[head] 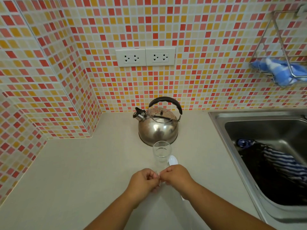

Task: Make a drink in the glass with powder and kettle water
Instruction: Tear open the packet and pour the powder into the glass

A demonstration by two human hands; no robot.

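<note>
A clear empty glass (161, 153) stands upright on the beige counter (93, 171), just in front of a steel kettle (158, 127) with a black handle. A white spoon (173, 160) lies right of the glass, its handle hidden under my right hand. My left hand (144, 180) and my right hand (177, 175) meet just in front of the glass. Both pinch a small pale packet (159, 179) between their fingertips; it is mostly hidden and blurred.
A steel sink (219, 120) at the right holds dark and striped cloth (279, 165). A wire rack (280, 47) with a blue cloth hangs on the tiled wall. Two double sockets (145, 57) sit above the kettle. The wall juts out at the left.
</note>
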